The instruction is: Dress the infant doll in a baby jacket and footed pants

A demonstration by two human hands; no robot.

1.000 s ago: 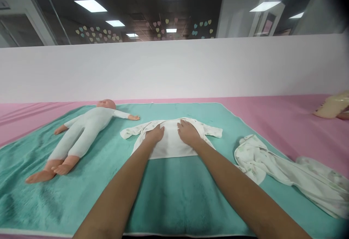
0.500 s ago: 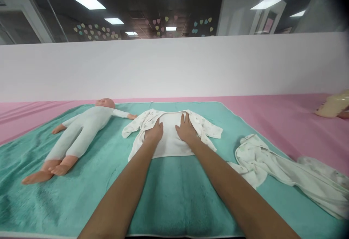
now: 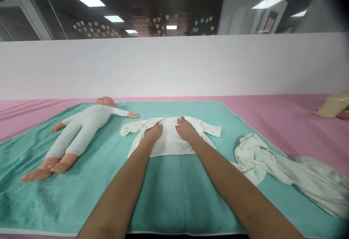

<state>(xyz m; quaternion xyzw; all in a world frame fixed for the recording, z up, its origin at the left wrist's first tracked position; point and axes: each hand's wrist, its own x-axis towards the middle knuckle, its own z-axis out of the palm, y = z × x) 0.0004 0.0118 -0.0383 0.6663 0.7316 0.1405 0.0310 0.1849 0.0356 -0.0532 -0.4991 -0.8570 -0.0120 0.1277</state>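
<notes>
A small white baby top [image 3: 171, 142] with a fine print lies opened out in front of me, its sleeves stretched to both sides. My left hand [image 3: 154, 132] rests on its left front panel, close to the neck opening, fingers pointing forward and partly hidden by the back of the hand. On the right half, my right hand [image 3: 187, 130] lies flat on the cloth with its fingers extended toward the collar. Neither hand lifts the garment.
A baby doll [image 3: 88, 122] in a pale suit lies on its back at the left. A crumpled white garment [image 3: 283, 166] is at the right. Beneath them spreads a green towel [image 3: 169, 191] on a pink cover [image 3: 272, 119]. A beige object [image 3: 332, 106] sits at the right edge.
The top's collar edge and shoulders have come down flatter and nearer to me. Both hands stay on the cloth, the right one shifted slightly toward me.
</notes>
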